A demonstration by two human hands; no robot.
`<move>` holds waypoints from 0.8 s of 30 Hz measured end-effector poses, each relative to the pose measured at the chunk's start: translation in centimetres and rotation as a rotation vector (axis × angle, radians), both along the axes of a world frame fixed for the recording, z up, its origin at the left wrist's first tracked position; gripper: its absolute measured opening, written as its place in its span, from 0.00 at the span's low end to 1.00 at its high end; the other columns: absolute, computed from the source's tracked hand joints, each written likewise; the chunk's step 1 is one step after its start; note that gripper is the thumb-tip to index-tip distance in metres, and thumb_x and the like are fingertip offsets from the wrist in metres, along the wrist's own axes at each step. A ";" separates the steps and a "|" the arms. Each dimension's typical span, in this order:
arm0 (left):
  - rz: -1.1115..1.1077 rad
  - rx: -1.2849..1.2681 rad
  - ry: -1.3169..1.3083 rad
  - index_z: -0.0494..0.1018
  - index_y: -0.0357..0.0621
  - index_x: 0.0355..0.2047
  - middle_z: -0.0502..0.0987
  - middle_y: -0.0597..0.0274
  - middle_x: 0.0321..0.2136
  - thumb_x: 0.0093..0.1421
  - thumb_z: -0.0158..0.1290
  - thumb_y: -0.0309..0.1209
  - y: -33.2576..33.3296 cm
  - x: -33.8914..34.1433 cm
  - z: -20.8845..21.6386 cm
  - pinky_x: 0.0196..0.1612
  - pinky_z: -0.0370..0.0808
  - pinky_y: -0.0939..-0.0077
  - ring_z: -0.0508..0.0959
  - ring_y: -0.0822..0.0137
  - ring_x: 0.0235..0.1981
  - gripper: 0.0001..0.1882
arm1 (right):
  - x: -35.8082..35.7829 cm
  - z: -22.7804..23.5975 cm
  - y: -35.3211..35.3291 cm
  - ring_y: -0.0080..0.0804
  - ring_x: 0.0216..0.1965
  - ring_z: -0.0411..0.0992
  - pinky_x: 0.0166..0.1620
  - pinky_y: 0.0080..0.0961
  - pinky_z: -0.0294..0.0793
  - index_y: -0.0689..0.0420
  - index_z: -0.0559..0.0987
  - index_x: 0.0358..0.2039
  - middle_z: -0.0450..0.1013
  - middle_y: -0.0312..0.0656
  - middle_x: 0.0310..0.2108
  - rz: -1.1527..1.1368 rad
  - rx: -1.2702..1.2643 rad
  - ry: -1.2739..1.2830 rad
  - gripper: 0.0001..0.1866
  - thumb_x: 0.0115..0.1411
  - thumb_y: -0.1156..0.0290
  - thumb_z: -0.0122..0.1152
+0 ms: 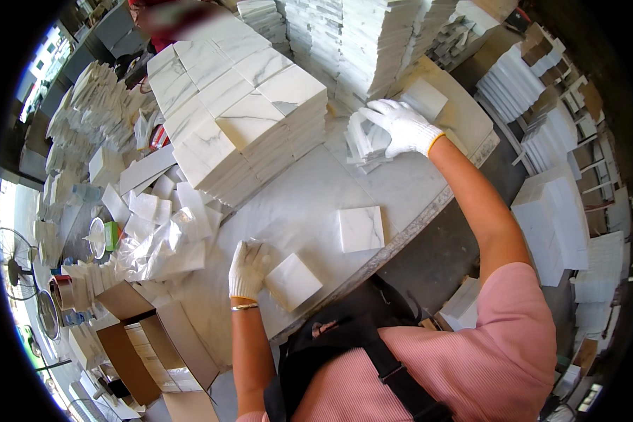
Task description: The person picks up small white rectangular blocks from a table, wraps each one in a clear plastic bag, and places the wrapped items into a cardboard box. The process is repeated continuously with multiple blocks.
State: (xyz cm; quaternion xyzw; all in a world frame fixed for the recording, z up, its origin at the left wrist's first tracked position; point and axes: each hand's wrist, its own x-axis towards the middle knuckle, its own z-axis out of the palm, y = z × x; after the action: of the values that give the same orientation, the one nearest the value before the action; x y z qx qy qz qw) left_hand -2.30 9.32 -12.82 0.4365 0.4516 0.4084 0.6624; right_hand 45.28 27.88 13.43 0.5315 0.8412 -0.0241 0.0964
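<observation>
Currently: both hands gloved in white, each on marble tile stock at a stone-topped bench.
Left hand (248,269): lies flat-curled against the left edge of a small square white tile (293,281); fingers (254,254) loosely bent, not wrapped round it. Contact looks like steadying, not a lift.
Small square tile: flat on the bench (309,204), just right of the left fingers, near the bench's front edge.
Right hand (401,125): reached well forward, fingers (381,112) spread wide and laid over the top of a low fanned stack of thin tiles (364,144). Whether any fingertip hooks under a tile edge: cannot tell.
Fanned stack: directly beneath and left of the right fingers, edges staggered, not squared up.
Second loose tile (361,228): lies alone on the bench between the two hands, touched by neither.
Tall tile block (243,116): beyond the left fingers, left of the right hand, apart from both.
Thick slab piece (424,97): just beyond the right fingertips.
Cardboard cartons (141,337): open, left of the left wrist.
Handling judgement: thin marble chips at corners; best taken one piece at a time from the top of the fan, thumb and fingers on opposite edges.
Handling judgement: keep the left palm pressing its tile flat so it does not slide toward the bench edge.
Risk: fanned pieces could slip sideways if the spread hand drags rather than lifts.
</observation>
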 end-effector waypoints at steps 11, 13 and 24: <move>0.547 -0.623 -0.525 0.72 0.43 0.53 0.73 0.53 0.60 0.72 0.52 0.46 1.0 3.8 8.2 0.53 0.76 0.59 0.75 0.51 0.59 0.20 | 2.2 0.1 0.1 0.43 0.65 0.69 0.66 0.33 0.70 0.49 0.76 0.63 0.71 0.44 0.65 0.094 -0.052 0.362 0.40 0.46 0.64 0.72; 0.521 -0.592 -0.560 0.72 0.43 0.54 0.73 0.52 0.60 0.71 0.53 0.46 0.6 3.3 7.9 0.54 0.75 0.59 0.76 0.52 0.59 0.21 | 2.5 0.5 0.0 0.40 0.56 0.77 0.59 0.31 0.75 0.51 0.81 0.57 0.79 0.43 0.54 0.084 0.041 0.475 0.27 0.55 0.65 0.70; 0.533 -0.596 -0.571 0.68 0.38 0.61 0.72 0.48 0.62 0.70 0.54 0.45 0.3 3.5 9.1 0.60 0.73 0.56 0.75 0.50 0.61 0.27 | -13.1 2.8 -10.1 0.25 0.45 0.80 0.50 0.21 0.77 0.60 0.81 0.57 0.82 0.44 0.49 0.136 -0.488 0.880 0.24 0.59 0.82 0.65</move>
State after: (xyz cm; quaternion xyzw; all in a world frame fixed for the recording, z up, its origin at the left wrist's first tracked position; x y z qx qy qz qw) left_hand 1.22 9.64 -3.73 -0.0322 0.4452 0.5201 0.7282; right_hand 32.21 17.82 16.25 0.3770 0.8047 -0.4354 -0.1443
